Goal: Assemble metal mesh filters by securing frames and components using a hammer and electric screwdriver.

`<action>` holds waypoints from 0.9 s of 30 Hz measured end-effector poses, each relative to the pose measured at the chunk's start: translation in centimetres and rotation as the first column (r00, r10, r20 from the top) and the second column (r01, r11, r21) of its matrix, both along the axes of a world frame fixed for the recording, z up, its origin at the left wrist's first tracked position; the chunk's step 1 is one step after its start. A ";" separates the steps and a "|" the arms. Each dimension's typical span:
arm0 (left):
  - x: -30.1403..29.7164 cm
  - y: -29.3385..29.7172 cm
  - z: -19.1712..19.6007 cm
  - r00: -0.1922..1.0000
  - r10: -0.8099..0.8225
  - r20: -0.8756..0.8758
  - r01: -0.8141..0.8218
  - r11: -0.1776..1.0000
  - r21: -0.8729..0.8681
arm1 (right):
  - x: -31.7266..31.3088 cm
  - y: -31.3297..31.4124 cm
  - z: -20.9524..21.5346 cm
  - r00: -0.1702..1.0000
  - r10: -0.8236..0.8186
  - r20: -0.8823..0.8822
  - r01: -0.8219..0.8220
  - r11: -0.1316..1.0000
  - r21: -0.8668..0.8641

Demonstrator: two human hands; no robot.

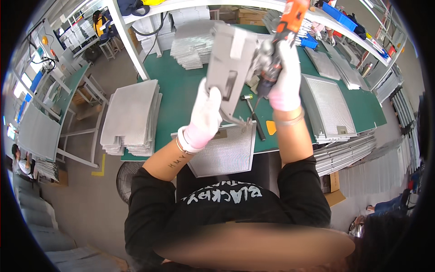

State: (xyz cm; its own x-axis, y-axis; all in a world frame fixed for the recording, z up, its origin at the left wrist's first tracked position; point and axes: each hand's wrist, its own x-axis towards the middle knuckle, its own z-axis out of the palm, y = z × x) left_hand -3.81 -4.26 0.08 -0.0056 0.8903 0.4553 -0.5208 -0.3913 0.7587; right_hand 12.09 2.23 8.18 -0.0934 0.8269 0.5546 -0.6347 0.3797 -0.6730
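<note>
My left hand (206, 113), in a white glove, is closed on the edge of a grey metal plate with slots (222, 65), held up and tilted above the table. My right hand (287, 79), also gloved, grips an orange and black power drill (292, 20). Its thin bit points down beside the lower end of the plate; whether it touches is too blurred to tell. Below, a framed metal mesh panel (222, 156) lies over the table's front edge. Just behind that panel rest a hammer (258, 128) and an orange-yellow piece (271, 128).
On the green table (170, 84), mesh panels are stacked at left (131, 111), back (192, 43) and right (328, 106). A white shelf post (127, 38) rises at the back left. Across the table a co-worker's gloved hand (331, 38) shows. A floor fan (127, 179) stands at lower left.
</note>
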 end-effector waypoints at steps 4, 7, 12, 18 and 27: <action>-2.3 -0.7 -3.1 0.924 -0.085 -0.372 0.096 0.995 0.012 | 1.6 1.3 2.3 0.994 0.015 -0.112 -0.014 1.000 0.013; -2.3 -0.7 -3.4 0.921 0.066 -0.384 0.015 0.979 0.204 | 1.6 1.3 2.3 0.996 0.024 -0.088 -0.021 0.999 0.025; -1.0 0.4 0.2 0.950 0.188 -0.248 -0.128 0.962 0.242 | -0.6 -0.9 -0.3 1.000 -0.018 -0.007 0.018 1.000 -0.003; -1.7 0.7 0.5 0.970 0.005 -0.245 0.056 0.968 0.244 | -0.5 1.0 2.4 1.000 0.023 0.002 -0.023 0.995 0.100; -1.1 1.0 -0.1 0.977 0.085 -0.197 -0.028 0.960 0.278 | -0.5 0.7 1.9 0.998 -0.005 -0.070 0.008 0.999 0.046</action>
State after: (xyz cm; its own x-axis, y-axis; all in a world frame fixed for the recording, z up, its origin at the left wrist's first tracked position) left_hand -4.89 -3.26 -0.06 0.0665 0.7335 0.6764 -0.3368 -0.6216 0.7072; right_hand 11.59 2.88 10.11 -0.0479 0.8005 0.5974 -0.6769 0.4138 -0.6087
